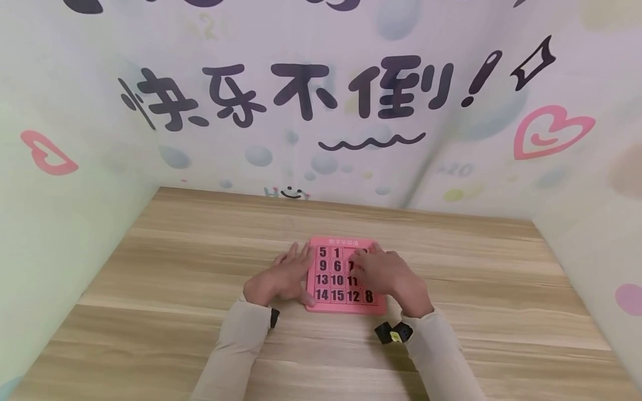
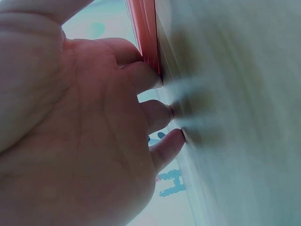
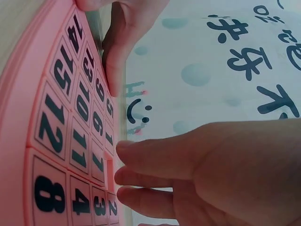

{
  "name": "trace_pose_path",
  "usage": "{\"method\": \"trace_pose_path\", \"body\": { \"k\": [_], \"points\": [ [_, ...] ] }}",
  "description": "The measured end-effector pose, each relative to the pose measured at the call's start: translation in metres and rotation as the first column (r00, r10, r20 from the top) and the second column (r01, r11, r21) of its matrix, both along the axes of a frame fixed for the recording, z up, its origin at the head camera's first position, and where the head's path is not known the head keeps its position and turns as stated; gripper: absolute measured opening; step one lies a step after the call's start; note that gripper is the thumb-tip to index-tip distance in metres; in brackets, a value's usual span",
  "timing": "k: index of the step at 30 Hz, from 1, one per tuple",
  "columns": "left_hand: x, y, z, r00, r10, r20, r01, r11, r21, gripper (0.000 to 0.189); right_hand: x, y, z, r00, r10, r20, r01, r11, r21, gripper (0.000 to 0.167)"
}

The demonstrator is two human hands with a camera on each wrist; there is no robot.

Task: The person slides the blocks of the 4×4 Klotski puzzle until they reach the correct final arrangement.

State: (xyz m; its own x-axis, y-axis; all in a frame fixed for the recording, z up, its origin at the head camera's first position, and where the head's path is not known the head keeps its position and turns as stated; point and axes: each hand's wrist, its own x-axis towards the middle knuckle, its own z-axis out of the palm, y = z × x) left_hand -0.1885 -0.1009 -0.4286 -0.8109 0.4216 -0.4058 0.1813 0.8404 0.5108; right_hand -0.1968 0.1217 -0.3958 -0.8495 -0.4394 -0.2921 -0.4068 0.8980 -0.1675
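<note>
A pink sliding number puzzle (image 1: 346, 309) lies flat on the table, its black-numbered tiles facing up. My left hand (image 1: 283, 275) holds its left side, thumb at the near left corner and fingers along the edge. In the left wrist view, fingertips (image 2: 165, 112) rest on the tabletop beside the pink edge (image 2: 143, 30). Over the right part of the board is my right hand (image 1: 386, 273), hiding several tiles. Seen from the right wrist, its extended fingers (image 3: 150, 155) come right down at the vacant slot (image 3: 110, 174), between tiles 1 and 2 in the far row.
The wooden table (image 1: 200, 234) extends around the puzzle on all sides. Behind it stands a white wall (image 1: 301, 156) with black lettering, hearts and bubbles, and side walls close in left and right. Black wrist straps (image 1: 393, 332) sit by the pale sleeves.
</note>
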Motion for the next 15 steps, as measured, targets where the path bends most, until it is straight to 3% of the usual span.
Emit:
{"method": "trace_pose_path", "body": {
  "k": [3,15],
  "points": [
    [-0.0002,-0.0002,0.0005,1.0,-0.002,0.002,0.002,1.0,-0.005,0.12,-0.0001,0.0017,0.0018,1.0,-0.022,0.003,0.022,0.999,0.026,0.026],
    [-0.0003,0.0005,0.0003,1.0,0.007,0.011,-0.007,1.0,0.009,0.119,-0.0034,0.0029,-0.0003,0.998,-0.063,0.008,0.062,0.996,0.064,0.024]
  ]
}}
